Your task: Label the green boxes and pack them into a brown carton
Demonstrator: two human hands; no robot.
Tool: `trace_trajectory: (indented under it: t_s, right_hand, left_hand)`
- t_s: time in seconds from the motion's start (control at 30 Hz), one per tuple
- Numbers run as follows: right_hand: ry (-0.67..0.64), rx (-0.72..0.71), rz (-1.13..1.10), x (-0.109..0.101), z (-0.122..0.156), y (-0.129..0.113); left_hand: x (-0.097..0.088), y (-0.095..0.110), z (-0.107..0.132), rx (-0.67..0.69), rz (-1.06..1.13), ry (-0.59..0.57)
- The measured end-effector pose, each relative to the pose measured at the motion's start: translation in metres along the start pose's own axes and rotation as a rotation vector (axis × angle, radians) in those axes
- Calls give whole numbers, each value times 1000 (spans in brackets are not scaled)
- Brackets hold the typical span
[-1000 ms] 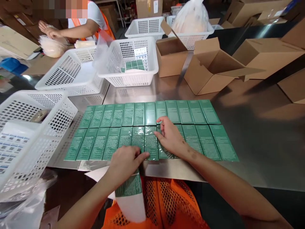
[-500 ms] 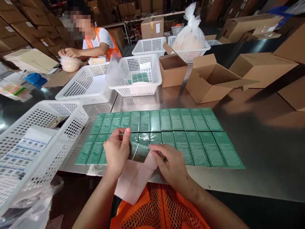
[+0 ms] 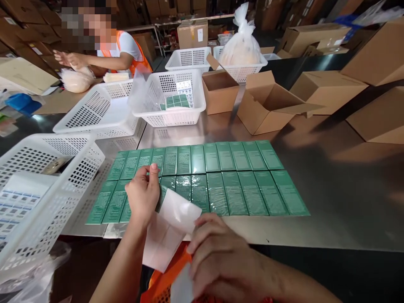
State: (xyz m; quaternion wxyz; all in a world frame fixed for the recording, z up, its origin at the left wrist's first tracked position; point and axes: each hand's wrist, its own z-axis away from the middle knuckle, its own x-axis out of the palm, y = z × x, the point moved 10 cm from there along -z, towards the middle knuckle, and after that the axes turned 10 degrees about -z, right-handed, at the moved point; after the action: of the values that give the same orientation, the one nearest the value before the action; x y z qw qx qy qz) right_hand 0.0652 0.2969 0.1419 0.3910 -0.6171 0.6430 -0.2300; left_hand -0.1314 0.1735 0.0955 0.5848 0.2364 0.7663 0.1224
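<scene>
My left hand (image 3: 143, 193) pinches a sheet of stickers (image 3: 179, 210), its pale backing facing up and creased into squares. A bit of green face shows at the sheet's upper left edge. My right hand (image 3: 224, 256) is low at the right of the sheet, fingers curled and somewhat blurred, with a pale piece of paper (image 3: 182, 286) under them. Its fingertips are close to the sheet's right corner; whether they touch it I cannot tell. Beyond both hands, green boxes (image 3: 225, 191) lie side by side in two rows, the near row under shiny clear film.
White baskets stand left (image 3: 90, 168) and behind (image 3: 200, 107), holding printed sheets and green stickers. Open cardboard boxes (image 3: 260, 122) stand at the back right of the metal table (image 3: 331, 189). Across it, a person in an orange vest (image 3: 143, 59) handles a clear bag (image 3: 75, 80).
My right hand has come off the sheet's upper edge and moved down toward me, with a pale piece of paper now showing under it. The sheet's backing now faces up more. The view has shifted slightly.
</scene>
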Motion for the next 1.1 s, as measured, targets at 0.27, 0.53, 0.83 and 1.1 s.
trace_trajectory:
  t_s: [0.27, 0.53, 0.83, 1.1]
  right_hand:
    - [575, 769, -107, -129, 45, 116]
    - [509, 781, 49, -112, 46, 136]
    - [497, 741, 343, -120, 53, 135]
    - [493, 719, 378, -118, 55, 136]
  left_hand:
    - [77, 64, 95, 300, 261, -970]
    - [93, 72, 113, 276, 179, -978]
    - [107, 80, 123, 325, -123, -1005]
    - [110, 84, 124, 379, -314, -990]
